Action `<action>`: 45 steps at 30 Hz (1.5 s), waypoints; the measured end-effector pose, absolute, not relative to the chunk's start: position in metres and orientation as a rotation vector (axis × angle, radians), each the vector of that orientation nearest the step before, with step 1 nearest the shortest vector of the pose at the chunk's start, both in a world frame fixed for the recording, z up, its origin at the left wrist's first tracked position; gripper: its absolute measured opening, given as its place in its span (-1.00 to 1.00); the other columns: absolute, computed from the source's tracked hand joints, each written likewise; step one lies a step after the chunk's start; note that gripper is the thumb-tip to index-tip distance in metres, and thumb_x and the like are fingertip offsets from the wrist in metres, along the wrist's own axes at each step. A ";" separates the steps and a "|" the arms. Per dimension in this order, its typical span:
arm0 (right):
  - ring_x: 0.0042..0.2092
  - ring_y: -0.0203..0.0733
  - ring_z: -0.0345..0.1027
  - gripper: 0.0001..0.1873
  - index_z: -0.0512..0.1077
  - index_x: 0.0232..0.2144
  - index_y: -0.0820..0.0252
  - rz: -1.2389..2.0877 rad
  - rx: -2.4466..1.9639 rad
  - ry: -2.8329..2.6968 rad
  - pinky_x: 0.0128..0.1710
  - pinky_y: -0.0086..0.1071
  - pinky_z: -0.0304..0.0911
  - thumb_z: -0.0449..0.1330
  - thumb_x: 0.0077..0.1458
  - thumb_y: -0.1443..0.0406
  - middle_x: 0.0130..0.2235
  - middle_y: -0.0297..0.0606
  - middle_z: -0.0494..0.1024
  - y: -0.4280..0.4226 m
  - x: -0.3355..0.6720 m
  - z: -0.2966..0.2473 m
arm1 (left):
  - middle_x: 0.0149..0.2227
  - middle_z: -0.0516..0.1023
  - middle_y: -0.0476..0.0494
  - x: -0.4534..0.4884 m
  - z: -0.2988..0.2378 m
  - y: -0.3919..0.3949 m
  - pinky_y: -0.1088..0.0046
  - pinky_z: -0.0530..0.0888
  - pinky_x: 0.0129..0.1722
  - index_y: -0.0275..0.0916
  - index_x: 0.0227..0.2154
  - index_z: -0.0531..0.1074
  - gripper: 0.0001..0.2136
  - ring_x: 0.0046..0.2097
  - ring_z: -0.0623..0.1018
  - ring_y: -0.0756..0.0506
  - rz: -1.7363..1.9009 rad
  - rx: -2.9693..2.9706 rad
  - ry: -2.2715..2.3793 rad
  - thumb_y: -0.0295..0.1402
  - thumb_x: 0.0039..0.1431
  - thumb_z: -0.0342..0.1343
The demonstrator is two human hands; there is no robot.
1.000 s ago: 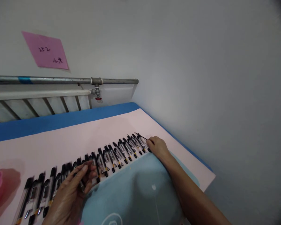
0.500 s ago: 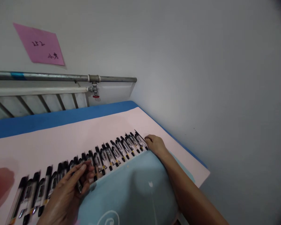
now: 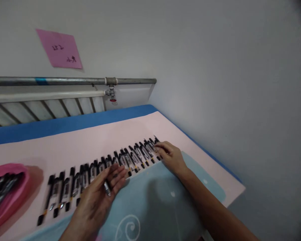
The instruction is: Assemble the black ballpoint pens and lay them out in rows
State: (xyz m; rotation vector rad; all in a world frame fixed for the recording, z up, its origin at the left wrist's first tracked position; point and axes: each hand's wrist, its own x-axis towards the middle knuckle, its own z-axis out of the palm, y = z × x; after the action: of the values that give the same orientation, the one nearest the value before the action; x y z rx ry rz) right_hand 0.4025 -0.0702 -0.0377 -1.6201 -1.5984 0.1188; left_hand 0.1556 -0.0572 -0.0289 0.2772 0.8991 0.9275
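A long row of black-and-clear pens [image 3: 100,169] lies across a pale pink sheet [image 3: 90,144] on the table. My left hand [image 3: 101,194] rests over the middle of the row, fingers mostly stretched, with a small silvery pen part [image 3: 106,188] tucked under them. My right hand [image 3: 169,156] is at the right end of the row, fingertips curled onto the last pens [image 3: 152,147]. A light blue mat [image 3: 150,201] lies in front of the row.
A pink tray [image 3: 7,194] with more pens sits at the left edge. Behind the table run a metal pipe [image 3: 65,81] and a radiator [image 3: 40,108]. A pink note [image 3: 59,49] hangs on the wall. The grey wall stands close on the right.
The view has shifted, bringing the pink tray in at the left. My left hand's fingers have spread out flatter over the pens. My right hand stays at the row's right end.
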 end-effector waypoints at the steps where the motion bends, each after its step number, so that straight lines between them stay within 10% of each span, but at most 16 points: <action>1: -0.31 -0.28 0.34 -0.82 0.44 -0.33 0.19 0.152 -1.486 -1.706 -0.31 -0.44 0.23 0.04 0.07 0.33 -0.36 -0.26 0.50 -0.073 0.387 -0.036 | -0.13 0.46 -0.48 0.157 -0.029 -0.058 0.18 0.46 -0.15 -0.47 -0.29 0.44 -0.81 -0.09 0.46 -0.28 0.920 0.265 0.859 -0.47 0.10 -0.01; 16: -0.27 -0.24 0.25 -0.87 0.38 -0.34 0.23 -0.027 -1.064 -2.302 -0.25 -0.35 0.16 0.04 0.08 0.34 -0.33 -0.21 0.46 -0.084 0.325 -0.040 | -0.17 0.49 -0.30 0.169 -0.032 -0.073 0.37 0.47 -0.22 -0.38 -0.28 0.48 -0.81 -0.18 0.49 -0.12 0.840 0.350 0.836 -0.55 0.01 0.09; 25: -0.31 -0.24 0.28 -0.83 0.43 -0.41 0.22 -0.155 -2.193 -1.424 -0.27 -0.37 0.08 0.03 0.01 0.35 -0.36 -0.22 0.45 -0.071 0.444 -0.047 | -0.51 0.41 -0.14 0.156 -0.028 -0.070 0.58 0.23 -0.72 -0.39 -0.28 0.45 -0.76 -0.58 0.30 0.06 0.752 0.410 0.898 -0.39 -0.05 0.17; 40: -0.26 -0.19 0.32 -0.76 0.49 -0.40 0.19 -0.126 -2.222 -1.485 -0.19 -0.28 0.05 0.00 0.01 0.38 -0.34 -0.20 0.49 -0.076 0.452 -0.049 | -0.49 0.43 -0.18 0.158 -0.025 -0.070 0.56 0.31 -0.69 -0.41 -0.34 0.46 -0.83 -0.55 0.37 0.03 0.793 0.421 0.939 -0.43 -0.02 0.13; 45: -0.28 -0.26 0.32 -0.79 0.45 -0.33 0.22 0.117 -1.693 -1.552 -0.27 -0.40 0.17 0.02 0.05 0.36 -0.32 -0.22 0.48 -0.088 0.404 -0.033 | -0.29 0.51 -0.31 0.166 -0.027 -0.069 0.35 0.49 -0.34 -0.38 -0.31 0.46 -0.84 -0.28 0.52 -0.13 0.924 0.387 0.971 -0.46 0.07 0.03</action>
State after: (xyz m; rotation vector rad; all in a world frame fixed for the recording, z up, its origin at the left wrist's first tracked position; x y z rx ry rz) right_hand 0.4044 -0.0877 -0.0335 -1.6926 -1.5519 0.1167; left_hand 0.1658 -0.0688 -0.0270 0.3873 0.9714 0.9240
